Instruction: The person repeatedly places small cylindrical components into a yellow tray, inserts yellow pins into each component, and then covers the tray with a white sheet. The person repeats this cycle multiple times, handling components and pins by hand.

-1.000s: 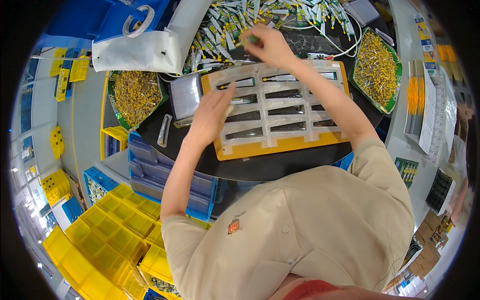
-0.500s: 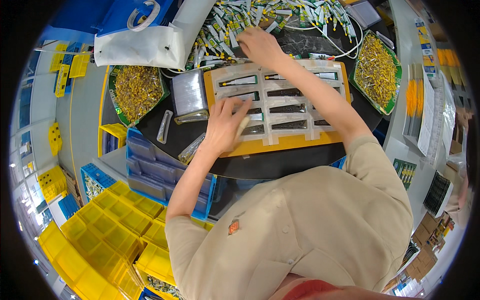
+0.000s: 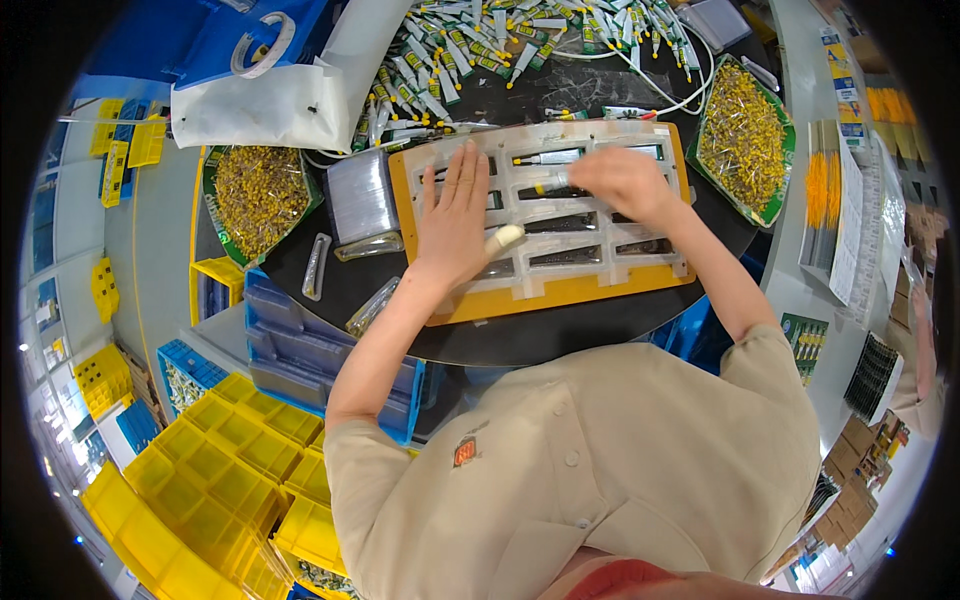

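Observation:
A whitish tray with tapered slots [image 3: 606, 218] lies on a yellow board [image 3: 560, 293] in front of me. My left hand [image 3: 452, 225] rests flat on the tray's left column, fingers stretched out, a pale cover on the thumb. Over the middle column, my right hand [image 3: 628, 185] pinches a small yellow-capped tube [image 3: 552, 185] at the second slot from the top. Above it, another tube [image 3: 550, 157] lies in the top slot. Part of the left column is hidden under my left hand. Several lower slots show dark bottoms.
A heap of small tubes [image 3: 480, 45] covers the far table. Bags of yellow-capped pieces stand left [image 3: 262, 195] and right [image 3: 742, 140]. Clear plastic covers [image 3: 364, 200] are stacked left of the board. A white cable [image 3: 707, 80] curves at the back right. Yellow bins [image 3: 200, 450] stand lower left.
My right hand has come back from the tube heap to the tray's middle column with a tube. My left hand has flattened out and moved slightly up on the left column.

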### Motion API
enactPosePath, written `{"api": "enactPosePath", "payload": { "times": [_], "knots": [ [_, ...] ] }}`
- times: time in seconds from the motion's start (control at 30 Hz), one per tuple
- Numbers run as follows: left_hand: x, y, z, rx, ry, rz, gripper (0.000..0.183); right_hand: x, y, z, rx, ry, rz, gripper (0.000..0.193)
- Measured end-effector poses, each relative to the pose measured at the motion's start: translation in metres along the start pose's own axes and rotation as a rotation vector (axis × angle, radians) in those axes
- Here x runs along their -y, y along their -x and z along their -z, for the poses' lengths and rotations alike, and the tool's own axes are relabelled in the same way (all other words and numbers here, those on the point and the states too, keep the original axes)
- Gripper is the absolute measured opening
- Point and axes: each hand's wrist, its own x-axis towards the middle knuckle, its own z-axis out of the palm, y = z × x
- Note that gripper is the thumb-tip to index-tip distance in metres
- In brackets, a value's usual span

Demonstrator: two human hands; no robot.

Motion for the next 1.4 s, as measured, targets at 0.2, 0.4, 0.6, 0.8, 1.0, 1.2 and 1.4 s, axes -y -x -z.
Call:
{"api": "enactPosePath", "payload": {
  "times": [0.2,0.4,0.6,0.8,1.0,1.2,1.4],
  "knots": [
    [0.056,-0.075,0.022,-0.335,-0.133,-0.014,0.045,-0.01,-0.014,-0.014,0.132,0.105,0.038,0.025],
    [0.104,-0.128,0.032,0.171,-0.39,-0.146,0.034,-0.123,-0.109,-0.045,0.145,0.444,-0.226,0.024],
    [0.077,-0.063,0.065,-0.175,0.358,0.154,0.019,-0.058,-0.058,-0.012,0.044,0.128,-0.083,0.023],
    [-0.012,0.05,0.035,-0.106,0.944,0.265,0.015,0.046,0.025,-0.003,0.064,0.174,0.027,0.013],
    [-0.02,0.065,0.016,-0.243,0.406,0.023,0.017,-0.006,-0.012,-0.015,0.099,0.068,0.037,0.017],
    [-0.009,0.023,0.026,-0.251,0.316,-0.086,0.022,-0.138,-0.077,-0.04,0.105,0.592,-0.158,0.031],
    [0.071,-0.149,-0.001,-0.498,-0.046,-0.169,0.03,-0.103,-0.045,0.004,-0.112,0.066,-0.298,0.016]
  ]
}}
